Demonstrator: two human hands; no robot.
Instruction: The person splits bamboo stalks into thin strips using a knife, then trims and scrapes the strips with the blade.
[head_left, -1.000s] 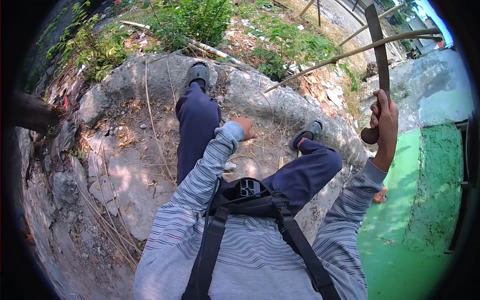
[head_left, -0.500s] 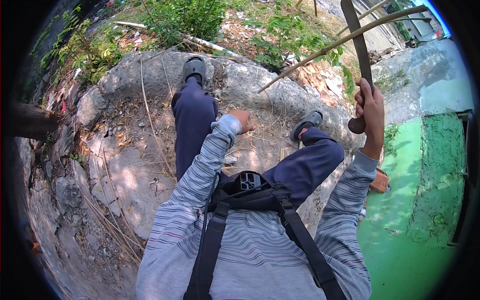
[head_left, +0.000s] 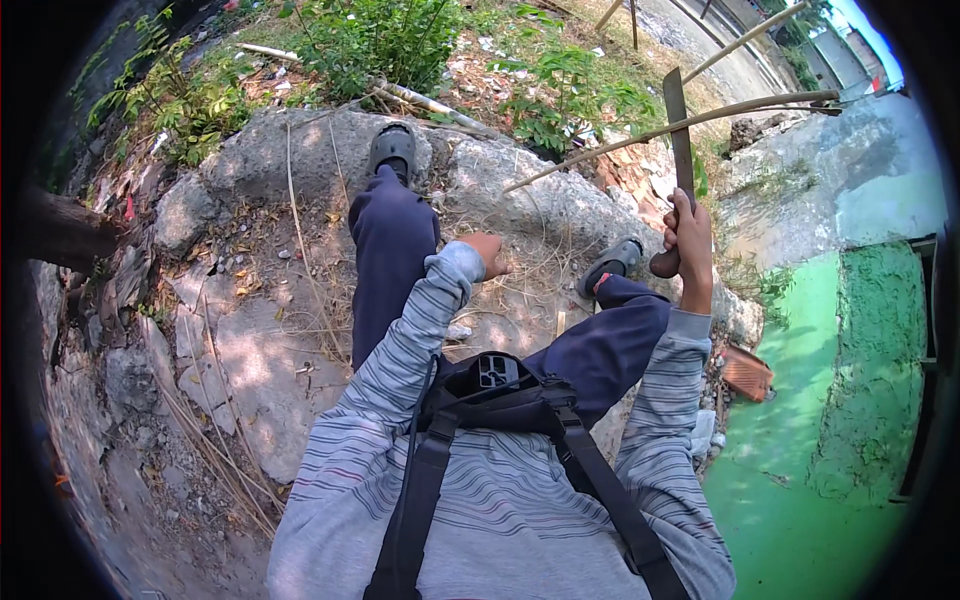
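Note:
My right hand (head_left: 690, 240) is wrapped round the brown handle of a machete (head_left: 678, 135), its dark blade pointing up and away from me. A long thin branch (head_left: 625, 140) crosses the blade partway along; whether the two touch I cannot tell. My left hand (head_left: 484, 256) hangs between my knees with its fingers curled in, and what they hold, if anything, is hidden. Thin dry strips (head_left: 540, 265) lie on the ground just beyond it.
A rough stone ledge (head_left: 275, 150) runs in front of my feet, with leafy plants (head_left: 385, 45) behind it. A green wall (head_left: 785, 430) and an orange brick (head_left: 747, 374) are at my right. Long dry stalks (head_left: 215, 440) lie at the left, below a dark trunk (head_left: 70, 232).
My right hand and the machete have come down and a little left. The branch's far end has dropped, so it lies flatter across the view. My left hand has barely moved.

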